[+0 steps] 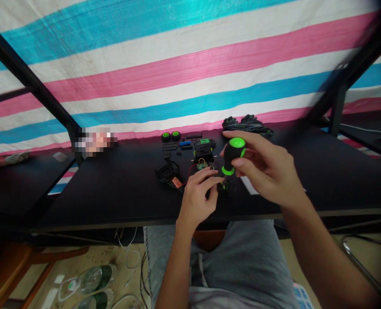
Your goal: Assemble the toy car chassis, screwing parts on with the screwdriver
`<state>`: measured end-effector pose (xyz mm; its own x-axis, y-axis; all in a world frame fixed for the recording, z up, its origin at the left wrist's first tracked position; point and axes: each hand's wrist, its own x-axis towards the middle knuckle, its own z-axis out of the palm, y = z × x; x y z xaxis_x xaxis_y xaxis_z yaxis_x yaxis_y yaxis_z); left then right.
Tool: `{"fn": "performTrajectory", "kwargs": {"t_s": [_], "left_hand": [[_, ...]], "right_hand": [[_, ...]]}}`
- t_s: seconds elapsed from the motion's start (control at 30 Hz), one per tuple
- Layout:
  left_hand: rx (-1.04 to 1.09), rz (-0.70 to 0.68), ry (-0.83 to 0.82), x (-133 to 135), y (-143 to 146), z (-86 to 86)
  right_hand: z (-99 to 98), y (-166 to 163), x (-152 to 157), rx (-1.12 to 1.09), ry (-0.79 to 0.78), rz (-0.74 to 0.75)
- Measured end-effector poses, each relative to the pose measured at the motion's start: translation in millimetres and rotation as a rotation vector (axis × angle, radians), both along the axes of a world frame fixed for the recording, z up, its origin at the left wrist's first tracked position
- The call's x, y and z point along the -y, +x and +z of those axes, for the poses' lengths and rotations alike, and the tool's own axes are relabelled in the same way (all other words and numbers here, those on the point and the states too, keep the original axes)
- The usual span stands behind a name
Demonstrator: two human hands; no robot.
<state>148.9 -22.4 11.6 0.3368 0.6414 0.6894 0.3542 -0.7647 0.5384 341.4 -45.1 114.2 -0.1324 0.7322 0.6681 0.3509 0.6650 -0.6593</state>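
Observation:
My right hand (267, 167) is closed around the handle of a black and green screwdriver (233, 156). The shaft points down at a small dark-and-green part (224, 186) on the table. My left hand (199, 197) steadies that part, thumb and index finger closed at its edge; its exact kind is too small to tell. Just beyond my left fingers lies a green circuit board (202, 165) with thin red and yellow wires. To its left sits a black plastic shell (167, 172) with a copper-coloured piece (176, 182).
Two small wheels with green hubs (171, 136), a blue cylinder (185, 143) and black plastic parts (203, 148) lie farther back on the black table (113, 193). A dark, ridged bundle (246, 124) rests at the back right. A white sheet (248, 185) lies below my right hand.

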Motion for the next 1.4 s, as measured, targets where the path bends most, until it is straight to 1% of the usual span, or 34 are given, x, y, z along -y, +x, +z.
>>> {"fn": "performTrajectory", "kwargs": {"t_s": [0.3,0.63,0.9,1.03,1.13,1.3,1.4], "left_hand": [[-0.002,0.005,0.005,-0.5,-0.6,-3.3],[-0.010,-0.010,-0.036,1.1,-0.2,0.0],[-0.038,0.000,-0.089,0.5,0.7,-1.4],[-0.039,0.012,-0.084,0.8,0.9,-1.4],[-0.065,0.026,-0.094,1.6,1.0,-1.3],[-0.077,0.025,-0.082,1.0,1.3,-3.9],[-0.080,0.021,-0.070,-0.6,1.1,-6.1]], "right_hand": [[3.2,2.5,-0.2,0.044,0.035,0.003],[5.6,4.4,3.3,0.082,0.022,0.006],[7.4,3.7,3.9,0.175,0.086,-0.066],[8.4,1.9,3.9,0.196,0.095,-0.061],[8.3,0.5,3.8,0.186,0.089,-0.062],[4.3,0.0,1.8,0.091,-0.004,-0.032],[4.0,-0.4,1.0,0.047,-0.023,-0.020]]}}
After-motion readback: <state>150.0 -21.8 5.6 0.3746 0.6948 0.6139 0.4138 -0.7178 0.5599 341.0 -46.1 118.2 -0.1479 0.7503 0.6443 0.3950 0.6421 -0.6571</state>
